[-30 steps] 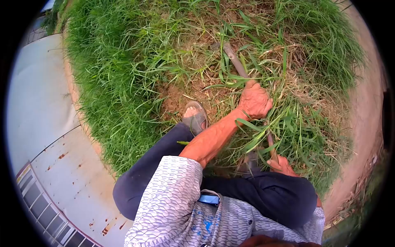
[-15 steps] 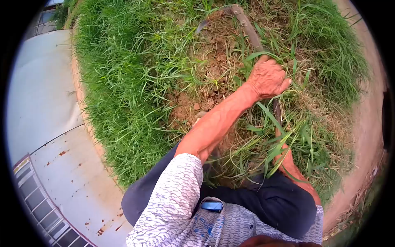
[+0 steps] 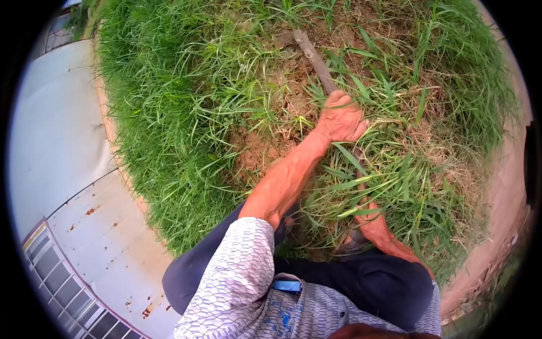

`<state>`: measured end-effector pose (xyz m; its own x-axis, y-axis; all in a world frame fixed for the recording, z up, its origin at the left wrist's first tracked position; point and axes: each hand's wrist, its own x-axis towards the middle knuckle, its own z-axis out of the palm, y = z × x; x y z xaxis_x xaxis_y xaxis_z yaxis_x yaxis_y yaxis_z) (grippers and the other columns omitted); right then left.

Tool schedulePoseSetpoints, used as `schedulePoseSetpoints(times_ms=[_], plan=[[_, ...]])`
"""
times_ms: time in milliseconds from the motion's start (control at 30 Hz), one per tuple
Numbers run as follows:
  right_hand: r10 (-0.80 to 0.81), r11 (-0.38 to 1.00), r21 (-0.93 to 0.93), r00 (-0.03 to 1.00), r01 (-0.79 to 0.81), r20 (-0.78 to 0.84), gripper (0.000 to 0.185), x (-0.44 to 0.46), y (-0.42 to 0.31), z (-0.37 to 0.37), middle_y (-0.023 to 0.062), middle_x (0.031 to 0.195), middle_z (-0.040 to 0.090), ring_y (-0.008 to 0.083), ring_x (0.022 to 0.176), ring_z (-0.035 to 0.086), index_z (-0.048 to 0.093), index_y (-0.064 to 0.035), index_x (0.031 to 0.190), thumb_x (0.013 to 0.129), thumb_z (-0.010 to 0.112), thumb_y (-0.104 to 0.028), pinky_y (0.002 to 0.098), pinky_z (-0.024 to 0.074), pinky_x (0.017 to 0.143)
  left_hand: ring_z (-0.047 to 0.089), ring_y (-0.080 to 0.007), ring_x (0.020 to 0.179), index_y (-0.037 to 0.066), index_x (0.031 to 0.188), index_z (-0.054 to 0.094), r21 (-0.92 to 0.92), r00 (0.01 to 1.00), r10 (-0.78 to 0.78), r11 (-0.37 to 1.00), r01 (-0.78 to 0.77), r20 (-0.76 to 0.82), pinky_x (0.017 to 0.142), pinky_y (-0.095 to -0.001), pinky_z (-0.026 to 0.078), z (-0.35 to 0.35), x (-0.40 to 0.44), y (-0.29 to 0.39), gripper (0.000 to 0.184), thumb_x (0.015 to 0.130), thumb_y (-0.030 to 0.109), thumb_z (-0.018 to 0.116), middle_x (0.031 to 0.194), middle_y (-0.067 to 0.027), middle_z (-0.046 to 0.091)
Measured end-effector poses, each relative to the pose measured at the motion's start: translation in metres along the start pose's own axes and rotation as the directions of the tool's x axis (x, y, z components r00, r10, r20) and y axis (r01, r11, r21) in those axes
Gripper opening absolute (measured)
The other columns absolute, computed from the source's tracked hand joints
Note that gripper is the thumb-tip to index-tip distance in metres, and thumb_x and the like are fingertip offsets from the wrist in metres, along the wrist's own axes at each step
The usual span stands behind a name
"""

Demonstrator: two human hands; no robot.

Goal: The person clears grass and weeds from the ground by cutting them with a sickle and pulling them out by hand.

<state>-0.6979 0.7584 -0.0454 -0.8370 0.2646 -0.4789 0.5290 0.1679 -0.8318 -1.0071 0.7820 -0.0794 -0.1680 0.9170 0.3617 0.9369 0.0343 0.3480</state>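
My left hand [image 3: 341, 116] is closed around the wooden handle of a hoe [image 3: 316, 62], partway up its length. Farther down, my right hand [image 3: 370, 217] wraps the same handle near its lower end, partly covered by long grass blades. The handle slants up and to the left. Its head is down in the grass and soil at the top, and the blade is mostly hidden there. Loose brown soil [image 3: 257, 150] shows left of my left forearm. Uprooted or bent grass [image 3: 395, 186] lies around my right hand.
Tall green grass [image 3: 164, 113] stands on the left, alongside pale rust-marked metal sheeting [image 3: 62, 113]. A white barred frame [image 3: 62, 282] is at lower left. On the right runs a bare dirt path [image 3: 499, 186]. My bent knees [image 3: 384, 282] are close below my hands.
Both hands and the hoe have moved left, my left hand also lower in view. The blade, visible before above the soil, has come down and is now mostly hidden in the grass.
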Motion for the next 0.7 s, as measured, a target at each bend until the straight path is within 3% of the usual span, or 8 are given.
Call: schedulePoseSetpoints(times_ms=[33, 67, 167, 300, 367, 500, 533, 700], plan=[[-0.178, 0.975, -0.147, 0.983, 0.169, -0.046, 0.039, -0.003, 0.007, 0.002, 0.026, 0.11, 0.055, 0.0353, 0.075, 0.063, 0.052, -0.0044, 0.129, 0.091, 0.056, -0.014, 0.0413, 0.0514, 0.061, 0.051, -0.0237, 0.078, 0.012, 0.06, 0.057, -0.024, 0.999, -0.023, 0.999, 0.025, 0.047, 0.09, -0.0423, 0.037, -0.001, -0.003, 0.002, 0.031, 0.08, 0.035, 0.059, 0.067, -0.0033, 0.054], [0.041, 0.999, -0.009, 0.999, -0.041, 0.036, 0.037, -0.012, 0.013, 0.003, 0.028, 0.116, 0.053, 0.0351, 0.078, 0.063, 0.053, -0.0015, 0.124, 0.088, 0.058, -0.013, 0.0412, 0.0518, 0.061, 0.051, -0.0236, 0.078, 0.012, 0.061, 0.057, -0.047, 0.994, -0.047, 0.998, 0.052, 0.098, 0.09, -0.0425, 0.037, -0.002, -0.007, 0.007, 0.03, 0.08, 0.035, 0.059, 0.067, -0.0028, 0.053], [-0.06, 0.978, -0.184, 0.976, 0.1, 0.209, 0.034, -0.012, -0.001, -0.005, 0.0334, 0.125, 0.049, 0.0359, 0.085, 0.061, 0.053, 0.0085, 0.111, 0.083, 0.059, -0.01, 0.041, 0.0528, 0.061, 0.051, -0.0231, 0.079, 0.012, 0.06, 0.056, 0.0, 0.995, -0.032, 0.999, 0.032, 0.09, 0.088, -0.0433, 0.038, -0.003, -0.01, 0.011, 0.03, 0.08, 0.034, 0.06, 0.067, -0.0023, 0.054], [-0.177, 0.981, -0.069, 0.98, 0.183, 0.093, 0.031, -0.015, -0.017, -0.01, 0.0252, 0.102, 0.053, 0.0351, 0.08, 0.06, 0.051, 0.0093, 0.115, 0.088, 0.056, -0.006, 0.0427, 0.0501, 0.06, 0.05, -0.0225, 0.077, 0.013, 0.059, 0.056, -0.045, 0.998, -0.04, 0.998, 0.042, 0.038, 0.087, -0.0433, 0.039, -0.007, -0.013, 0.022, 0.029, 0.08, 0.032, 0.06, 0.065, -0.0019, 0.053], [-0.061, 0.993, 0.105, 0.993, 0.051, 0.1, 0.035, -0.02, -0.017, -0.011, 0.008, 0.085, 0.057, 0.0177, 0.072, 0.054, 0.049, 0.001, 0.125, 0.096, 0.052, -0.019, 0.036, 0.0447, 0.06, 0.05, -0.0227, 0.076, 0.013, 0.058, 0.056, -0.053, 0.999, -0.044, 0.998, 0.045, 0.024, 0.087, -0.0419, 0.039, -0.009, -0.012, 0.024, 0.03, 0.08, 0.032, 0.06, 0.064, -0.0022, 0.052], [-0.062, 0.993, 0.104, 0.993, 0.052, 0.098, 0.022, -0.017, -0.034, -0.02, 0.009, 0.078, 0.059, 0.0174, 0.057, 0.055, 0.052, 0.0011, 0.105, 0.095, 0.052, -0.019, 0.0345, 0.0434, 0.049, 0.05, -0.0228, 0.074, 0.013, 0.058, 0.056, -0.009, 0.997, -0.015, 1.0, 0.016, 0.081, 0.087, -0.0415, 0.039, -0.009, -0.011, 0.023, 0.029, 0.08, 0.031, 0.06, 0.063, -0.0027, 0.052], [0.149, 0.909, 0.358, 0.969, -0.212, 0.196, 0.023, -0.02, -0.045, -0.026, 0.0065, 0.064, 0.054, 0.0138, 0.044, 0.049, 0.051, -0.0015, 0.095, 0.095, 0.054, -0.024, 0.0314, 0.0398, 0.039, 0.051, -0.023, 0.074, 0.013, 0.058, 0.055, -0.016, 0.995, -0.022, 1.0, 0.023, 0.101, 0.086, -0.0419, 0.039, -0.01, -0.011, 0.025, 0.028, 0.08, 0.031, 0.06, 0.063, -0.003, 0.051], [0.283, 0.854, 0.373, 0.926, -0.362, 0.249, 0.032, -0.059, -0.033, -0.031, 0.001, 0.057, 0.045, 0.0104, 0.04, 0.043, 0.05, -0.0031, 0.114, 0.097, 0.054, -0.029, 0.0268, 0.0367, 0.037, 0.052, -0.0241, 0.073, 0.012, 0.06, 0.052, -0.084, 0.989, -0.08, 0.992, 0.09, 0.121, 0.084, -0.0426, 0.04, -0.007, -0.02, 0.064, 0.024, 0.077, 0.027, 0.059, 0.064, -0.0042, 0.052]])
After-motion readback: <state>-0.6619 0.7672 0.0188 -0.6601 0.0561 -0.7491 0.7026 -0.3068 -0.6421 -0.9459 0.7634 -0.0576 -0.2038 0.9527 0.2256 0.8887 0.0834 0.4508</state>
